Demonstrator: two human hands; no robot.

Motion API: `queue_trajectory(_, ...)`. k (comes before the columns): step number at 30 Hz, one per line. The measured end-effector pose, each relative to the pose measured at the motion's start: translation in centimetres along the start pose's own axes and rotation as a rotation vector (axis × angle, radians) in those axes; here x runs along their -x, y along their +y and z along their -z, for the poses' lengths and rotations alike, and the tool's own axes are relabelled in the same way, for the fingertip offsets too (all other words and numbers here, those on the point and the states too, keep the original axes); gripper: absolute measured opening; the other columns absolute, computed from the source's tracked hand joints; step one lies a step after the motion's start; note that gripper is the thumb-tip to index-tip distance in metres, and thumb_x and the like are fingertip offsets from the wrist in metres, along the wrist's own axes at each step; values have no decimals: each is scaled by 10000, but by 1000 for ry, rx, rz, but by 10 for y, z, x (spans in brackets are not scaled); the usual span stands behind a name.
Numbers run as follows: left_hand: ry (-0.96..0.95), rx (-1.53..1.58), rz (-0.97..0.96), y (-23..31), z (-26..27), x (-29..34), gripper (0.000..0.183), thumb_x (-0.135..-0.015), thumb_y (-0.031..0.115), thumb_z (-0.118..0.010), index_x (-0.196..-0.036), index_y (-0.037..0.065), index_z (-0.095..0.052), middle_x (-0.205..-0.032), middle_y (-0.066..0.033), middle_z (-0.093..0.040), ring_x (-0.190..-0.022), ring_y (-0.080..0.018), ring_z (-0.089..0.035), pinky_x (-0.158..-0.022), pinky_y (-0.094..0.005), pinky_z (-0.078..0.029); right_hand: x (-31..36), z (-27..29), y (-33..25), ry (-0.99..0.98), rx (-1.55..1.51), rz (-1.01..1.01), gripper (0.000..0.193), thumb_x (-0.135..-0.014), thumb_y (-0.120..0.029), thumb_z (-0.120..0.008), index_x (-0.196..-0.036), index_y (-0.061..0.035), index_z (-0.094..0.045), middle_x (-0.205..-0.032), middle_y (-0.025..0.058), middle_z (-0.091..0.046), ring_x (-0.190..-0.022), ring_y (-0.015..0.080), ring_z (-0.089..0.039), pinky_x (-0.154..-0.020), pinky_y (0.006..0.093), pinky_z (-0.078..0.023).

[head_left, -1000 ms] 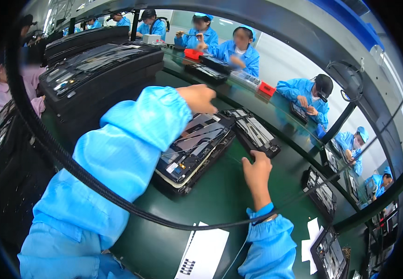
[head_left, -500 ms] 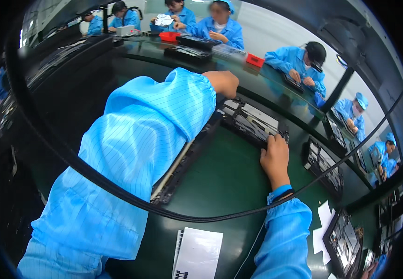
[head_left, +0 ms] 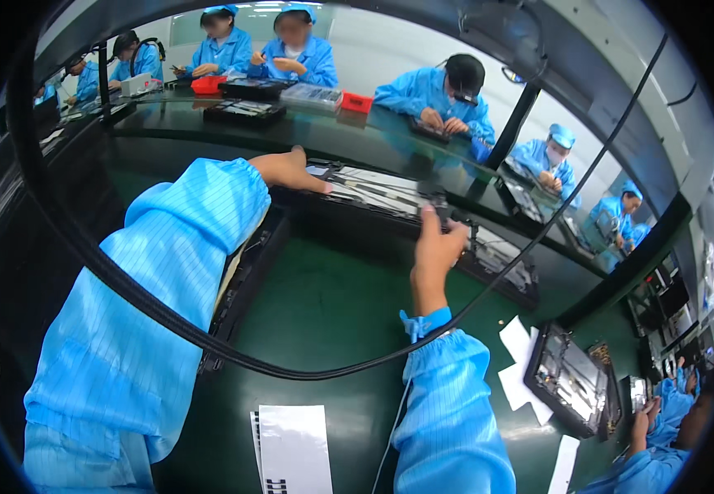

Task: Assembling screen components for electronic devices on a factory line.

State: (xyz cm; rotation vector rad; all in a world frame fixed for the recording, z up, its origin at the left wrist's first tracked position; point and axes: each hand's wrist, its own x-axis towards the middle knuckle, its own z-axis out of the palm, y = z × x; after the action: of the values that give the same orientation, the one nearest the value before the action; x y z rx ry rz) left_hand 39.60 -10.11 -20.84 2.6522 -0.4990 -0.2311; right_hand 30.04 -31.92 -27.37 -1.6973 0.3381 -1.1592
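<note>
A long black tray (head_left: pixel 365 196) with pale and dark strip-like parts in it lies across the far side of the green table. My left hand (head_left: pixel 289 171) closes on its left end, thumb over the rim. At the opposite end, my right hand (head_left: pixel 437 251) has thumb and fingers at the corner, gripping it; some fingers are hidden or blurred. Beneath and beside my left sleeve runs another long black tray (head_left: pixel 238 284) with a cream strip along it, partly covered by the sleeve.
A third tray (head_left: pixel 497 259) stands right of my right hand. Farther right are white papers (head_left: pixel 518 366) and a tilted tray (head_left: pixel 569 379). A white booklet (head_left: pixel 293 449) lies near me. A black cable (head_left: pixel 308 375) arcs across the view. People in blue sit beyond a glass edge.
The view has swung to the right. My left hand has come from the tray's far left corner to its left end. My right hand has shifted at the right corner.
</note>
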Motion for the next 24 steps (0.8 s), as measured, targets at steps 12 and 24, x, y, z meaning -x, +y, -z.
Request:
queue_trajectory(12,508,934,-383,108,-73,278,522,-732,342,-548,-1046,-63,-448,-1026,-276,-475,-1001,-362,-459,-864,-388,-362,111,297,-108,-241,314,361,469,-684,11,-447,-1134,121,-378,-937,134,-527,-826,172,-506,-786,266,-391)
queue_trajectory(24,229,178,-766,-14,-164,408,291,-710,133,-605,-980,33,-562,-1046,-149,-474,-955,-294,-448,-831,-385,-340,190,388,-71,-329,-488,-585,259,-787,-115,-496,-1005,25,-510,-964,130,-569,-883,206,-559,-772,320,-459)
